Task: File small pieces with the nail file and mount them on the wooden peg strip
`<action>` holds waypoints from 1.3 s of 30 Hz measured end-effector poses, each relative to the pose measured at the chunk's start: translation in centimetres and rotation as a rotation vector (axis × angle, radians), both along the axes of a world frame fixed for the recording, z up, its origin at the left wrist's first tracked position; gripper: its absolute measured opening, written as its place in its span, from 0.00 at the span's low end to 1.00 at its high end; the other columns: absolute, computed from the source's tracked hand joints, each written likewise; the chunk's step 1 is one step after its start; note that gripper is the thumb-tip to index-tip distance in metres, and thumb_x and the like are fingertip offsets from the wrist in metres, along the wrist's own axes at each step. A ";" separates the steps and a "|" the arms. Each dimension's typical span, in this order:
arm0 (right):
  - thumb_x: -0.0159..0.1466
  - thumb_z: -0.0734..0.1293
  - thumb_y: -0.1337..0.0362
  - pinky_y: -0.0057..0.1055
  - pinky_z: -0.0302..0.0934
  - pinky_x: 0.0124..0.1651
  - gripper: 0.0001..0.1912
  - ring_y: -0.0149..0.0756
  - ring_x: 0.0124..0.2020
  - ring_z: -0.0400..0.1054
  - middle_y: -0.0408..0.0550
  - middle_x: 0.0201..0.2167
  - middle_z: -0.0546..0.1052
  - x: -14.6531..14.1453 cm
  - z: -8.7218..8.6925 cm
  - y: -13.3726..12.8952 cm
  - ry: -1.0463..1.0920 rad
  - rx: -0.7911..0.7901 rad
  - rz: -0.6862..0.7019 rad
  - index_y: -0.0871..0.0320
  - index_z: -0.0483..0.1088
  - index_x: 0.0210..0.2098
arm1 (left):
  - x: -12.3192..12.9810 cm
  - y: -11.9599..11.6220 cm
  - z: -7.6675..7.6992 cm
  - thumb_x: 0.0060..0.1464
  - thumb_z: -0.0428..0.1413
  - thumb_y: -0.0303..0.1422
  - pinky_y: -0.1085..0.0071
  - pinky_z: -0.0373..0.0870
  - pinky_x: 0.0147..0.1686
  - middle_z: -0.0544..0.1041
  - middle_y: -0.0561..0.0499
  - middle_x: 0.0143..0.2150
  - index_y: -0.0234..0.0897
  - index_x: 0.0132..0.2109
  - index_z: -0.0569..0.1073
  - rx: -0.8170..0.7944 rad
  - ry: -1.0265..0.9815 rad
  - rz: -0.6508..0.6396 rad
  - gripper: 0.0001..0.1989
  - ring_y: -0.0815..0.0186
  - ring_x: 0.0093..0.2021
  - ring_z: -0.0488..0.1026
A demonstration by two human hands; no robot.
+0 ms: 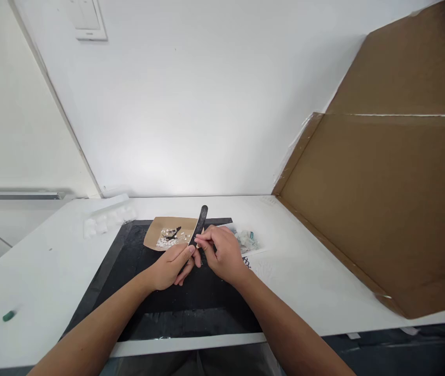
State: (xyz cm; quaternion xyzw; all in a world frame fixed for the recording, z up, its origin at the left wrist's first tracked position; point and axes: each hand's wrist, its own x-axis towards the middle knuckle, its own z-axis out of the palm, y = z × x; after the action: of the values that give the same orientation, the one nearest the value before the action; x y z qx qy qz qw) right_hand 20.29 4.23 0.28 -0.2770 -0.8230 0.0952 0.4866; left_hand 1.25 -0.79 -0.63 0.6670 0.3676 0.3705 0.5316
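Observation:
My left hand (pixel 174 265) is closed around the lower part of a dark, slightly curved nail file (pixel 201 220), which stands tilted with its rounded end up. The fingers of my right hand (pixel 222 251) are pinched together against the file's face. Whatever they hold is too small or too hidden to name. Just behind my hands lies a brown paper tray (pixel 152 235) with many small white pieces (pixel 166 239) and some black bits (pixel 172 233) in it. Both hands are above a black mat (pixel 152 300).
Right of my hand lies a clear plastic bag (pixel 248 240) with pale pieces. A white translucent tray (pixel 108 218) sits at the back left. A small green object (pixel 9 316) lies on the white table (pixel 42 292). Brown cardboard (pixel 387 209) stands along the right side.

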 end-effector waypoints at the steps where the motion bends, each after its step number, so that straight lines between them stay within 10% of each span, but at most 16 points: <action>1: 0.74 0.65 0.61 0.38 0.61 0.45 0.08 0.36 0.32 0.73 0.43 0.31 0.80 -0.1 0.0 -0.1 -0.003 0.007 -0.005 0.53 0.71 0.37 | 0.0 0.0 0.1 0.73 0.41 0.48 0.76 0.67 0.20 0.62 0.60 0.11 0.35 0.39 0.72 0.001 0.003 0.002 0.25 0.71 0.12 0.59; 33: 0.75 0.64 0.62 0.38 0.58 0.45 0.08 0.36 0.32 0.73 0.43 0.31 0.79 1.0 0.0 1.2 0.046 0.053 -0.137 0.54 0.71 0.39 | 0.3 0.1 -0.4 0.74 0.41 0.48 0.77 0.67 0.19 0.63 0.60 0.11 0.35 0.40 0.73 -0.008 0.050 -0.017 0.26 0.72 0.12 0.58; 39: 0.74 0.65 0.62 0.36 0.59 0.43 0.07 0.35 0.32 0.73 0.42 0.32 0.80 1.2 0.2 0.9 -0.054 0.062 0.013 0.54 0.71 0.38 | 0.1 0.1 -0.5 0.74 0.41 0.48 0.77 0.66 0.20 0.63 0.60 0.12 0.35 0.40 0.73 0.000 0.062 -0.013 0.26 0.72 0.12 0.59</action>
State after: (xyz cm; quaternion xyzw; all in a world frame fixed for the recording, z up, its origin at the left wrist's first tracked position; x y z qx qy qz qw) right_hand 21.45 5.14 0.48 -0.2588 -0.8403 0.0651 0.4719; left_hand 1.30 -0.68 -1.15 0.6806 0.3796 0.3462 0.5224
